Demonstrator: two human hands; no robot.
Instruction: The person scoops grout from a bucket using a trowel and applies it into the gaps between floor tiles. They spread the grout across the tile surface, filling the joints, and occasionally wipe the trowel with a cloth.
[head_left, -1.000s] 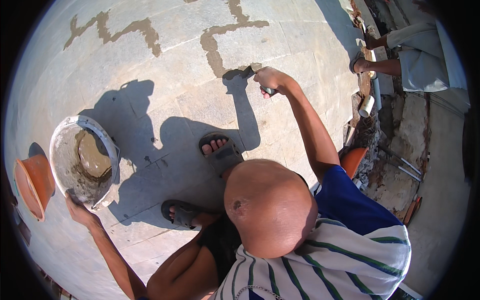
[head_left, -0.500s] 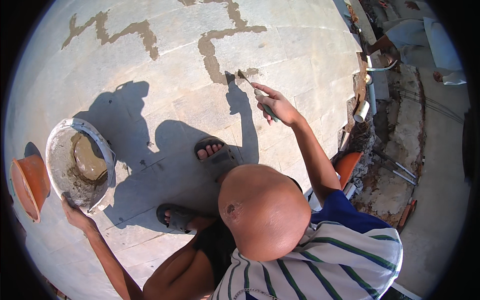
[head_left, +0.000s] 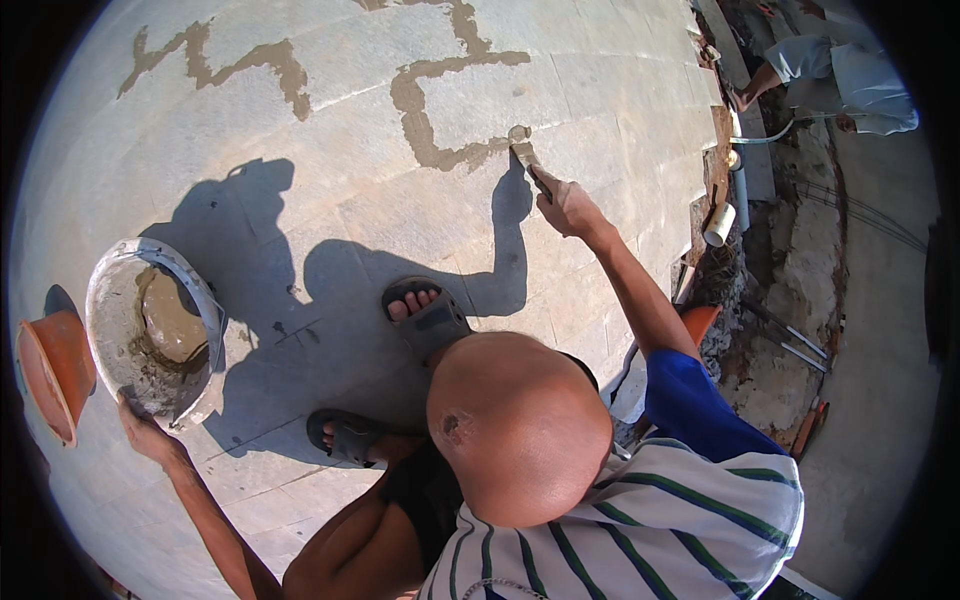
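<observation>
My right hand [head_left: 573,208] is closed around the handle of a putty knife [head_left: 523,153]. Its blade rests on the stone tiles at the right end of a wet strip of grey-brown mortar [head_left: 412,112], where a small dab lies by the tip. At the far left my left hand [head_left: 148,436] grips the lower edge of a whitish, mortar-caked bucket [head_left: 110,285], its thumb near the rim. The bucket tilts toward me, with a pool of wet mortar [head_left: 173,315] inside. The fingers beneath it are partly hidden.
An orange bowl [head_left: 55,375] lies tilted left of the bucket. My sandalled feet [head_left: 430,315] stand on the pale tiled floor [head_left: 590,110]. Along the right runs a broken edge with rubble, a white pipe piece [head_left: 720,224] and rods. Another person [head_left: 840,75] is at the upper right.
My right hand has moved right with the putty knife, its blade now pressed to the tiles. The mortar strip reaches farther right along the joint. My left hand still holds the bucket.
</observation>
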